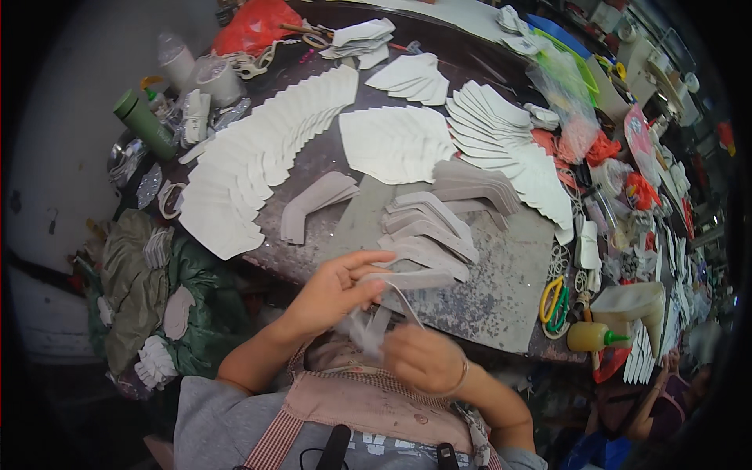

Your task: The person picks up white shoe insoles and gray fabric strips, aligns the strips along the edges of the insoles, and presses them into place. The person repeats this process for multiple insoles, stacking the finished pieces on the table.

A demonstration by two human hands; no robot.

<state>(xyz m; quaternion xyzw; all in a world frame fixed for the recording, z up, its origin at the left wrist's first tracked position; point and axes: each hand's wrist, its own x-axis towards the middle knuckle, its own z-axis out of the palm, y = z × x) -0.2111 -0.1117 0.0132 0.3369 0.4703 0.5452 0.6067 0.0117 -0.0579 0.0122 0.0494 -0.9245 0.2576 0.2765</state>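
Close in front of my body, my left hand [338, 294] pinches a bent, light grey fabric-like piece [423, 279] between thumb and fingers. A narrow pale strip [404, 301] curves from that piece down to my right hand [423, 359], which is closed and blurred by motion. Whitish, filmy material [364, 333] hangs between both hands, too smeared to name. Just beyond them, several similar bent grey pieces [427, 223] lie overlapped on a grey board [501, 298]. Darker grey bent pieces [478, 186] are fanned at the board's far side, and another small stack [317, 205] rests to the left.
Long overlapping rows of white cut pieces [258, 157] cover the far table. At the right edge are yellow-and-green-handled scissors [554, 305] and a yellow bottle with green tip [595, 337]. A green bottle [145, 124] stands far left. Another person [670, 399] appears lower right.
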